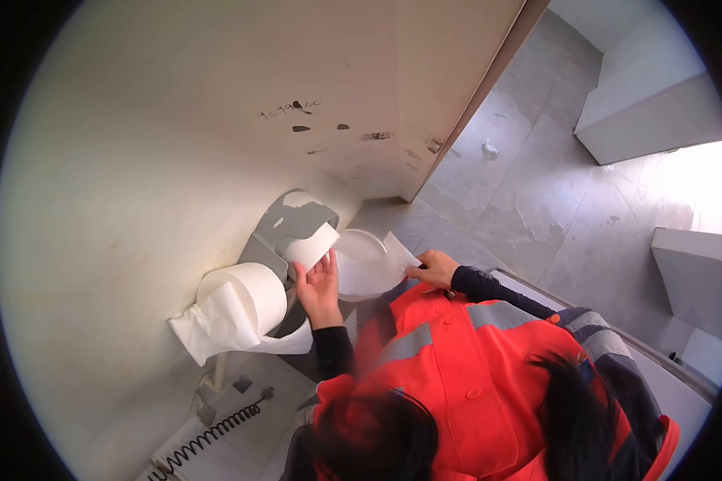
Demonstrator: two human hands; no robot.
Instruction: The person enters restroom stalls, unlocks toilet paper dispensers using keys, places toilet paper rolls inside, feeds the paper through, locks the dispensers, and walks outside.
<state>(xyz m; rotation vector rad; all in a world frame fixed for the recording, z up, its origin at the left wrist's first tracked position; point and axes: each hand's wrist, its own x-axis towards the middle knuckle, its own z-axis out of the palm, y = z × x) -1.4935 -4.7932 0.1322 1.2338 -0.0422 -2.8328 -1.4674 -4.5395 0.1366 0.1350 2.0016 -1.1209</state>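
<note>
My left hand (318, 293) reaches up to a small white toilet paper roll (311, 244) under a grey dispenser cover (293, 215) on the wall. Its thumb and fingers are spread around the roll's lower edge, cupping it. To the right, my right hand (435, 269) is closed on the end of a strip of toilet paper (399, 258). A pale rounded white shape (361, 276) lies between the hands; whether it is all paper I cannot tell. A larger toilet paper roll (253, 293) is beside the left hand, with loose paper (208, 325) draped over it.
A pale partition wall (176, 144) with scribbles stands ahead. Grey tiled floor (521, 144) with wet-looking patches extends at upper right, past white panels (650, 112). A black coiled cord (217, 433) lies at lower left. The orange-red jacket (457, 377) fills the foreground.
</note>
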